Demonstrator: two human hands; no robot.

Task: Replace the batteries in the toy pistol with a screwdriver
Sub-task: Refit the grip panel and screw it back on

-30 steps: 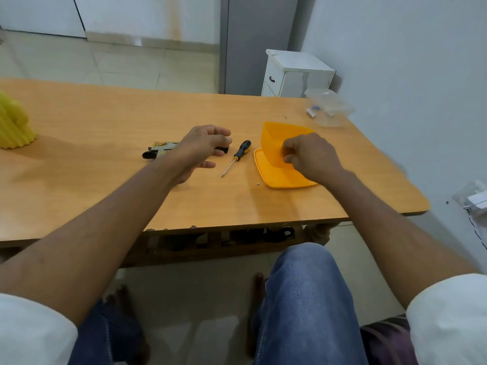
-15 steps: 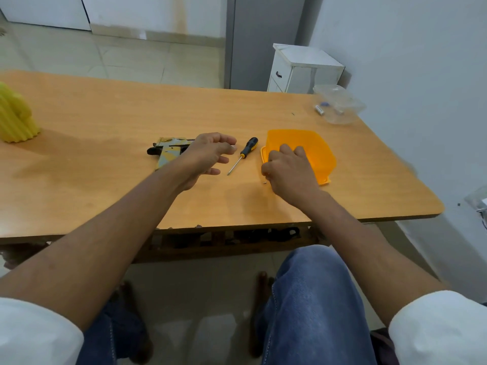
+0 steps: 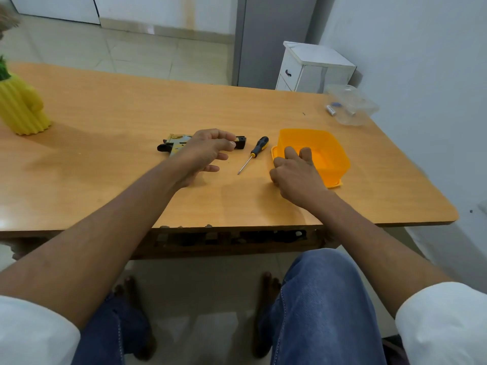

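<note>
The toy pistol (image 3: pixel 172 146), grey and yellow with black ends, lies on the wooden table (image 3: pixel 131 114). My left hand (image 3: pixel 204 152) is over its middle with loosely curled fingers, the fingertips near its black right end; no grip shows. A black-and-yellow screwdriver (image 3: pixel 255 152) lies just to the right, tip toward me. My right hand (image 3: pixel 293 171) holds the near wall of an orange container (image 3: pixel 326 151), two fingers hooked inside and the thumb outside. Loose batteries (image 3: pixel 331 110) lie at the far right.
A clear plastic tub (image 3: pixel 353 108) sits at the table's far right corner beside the batteries. A yellow ribbed pot (image 3: pixel 22 109) stands at the far left. A white cabinet (image 3: pixel 313 67) is behind the table, and a wall runs along the right.
The orange container was tipped up on its edge a second ago and now sits level, with my right hand on its near wall. My left hand has stayed over the pistol.
</note>
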